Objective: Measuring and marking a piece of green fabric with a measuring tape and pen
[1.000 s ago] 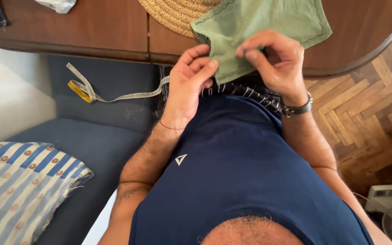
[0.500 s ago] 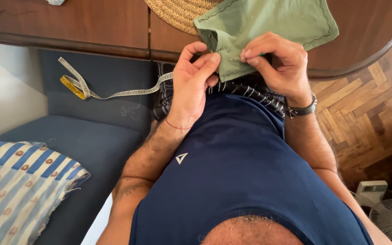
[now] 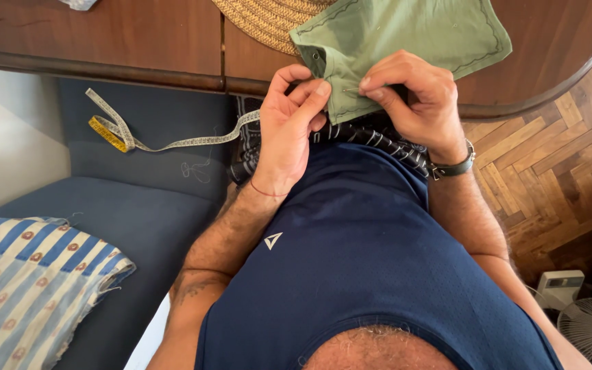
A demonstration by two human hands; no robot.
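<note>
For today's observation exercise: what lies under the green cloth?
Under the green cloth show the wooden table and a straw mat's edge. The rest of the mat is covered.

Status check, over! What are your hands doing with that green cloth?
Left hand and right hand both pinching green cloth edge. Small pin there. Cloth overhangs wooden table. Nothing in the way.

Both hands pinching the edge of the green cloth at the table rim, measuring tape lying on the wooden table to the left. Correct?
Not quite. The measuring tape lies on the blue sofa, below the wooden table, not on it. The rest holds: left hand and right hand both pinch the green cloth at the table rim, as the head view shows.
</note>
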